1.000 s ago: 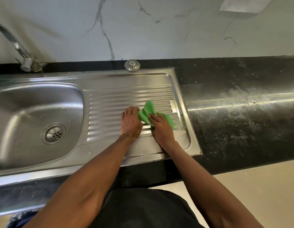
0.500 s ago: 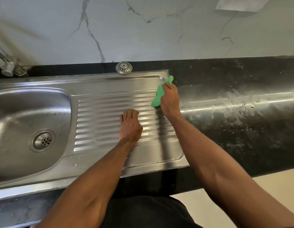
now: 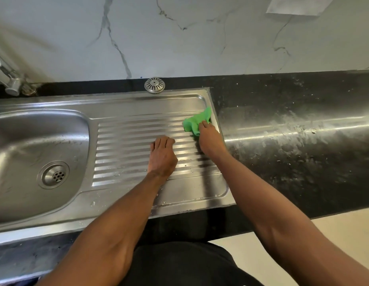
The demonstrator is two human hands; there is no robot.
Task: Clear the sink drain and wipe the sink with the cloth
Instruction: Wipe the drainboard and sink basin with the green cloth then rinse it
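Note:
A stainless steel sink (image 3: 125, 104) fills the left and middle, with a bowl at the left and a ribbed draining board (image 3: 125, 149) at the right. The drain (image 3: 54, 175) sits at the bottom of the bowl. My right hand (image 3: 210, 139) grips a crumpled green cloth (image 3: 195, 121) and presses it on the board's far right corner. My left hand (image 3: 162, 156) rests palm down on the ribs in the middle of the board, fingers straight and together.
A round metal strainer cap (image 3: 154, 85) lies on the black counter behind the sink. The tap (image 3: 8, 79) stands at the far left. A streaked black countertop (image 3: 293, 124) runs to the right. A marble wall rises behind.
My right hand with the cloth went from the middle of the board up to its far right edge, then came back slightly toward me. My left hand has stayed put.

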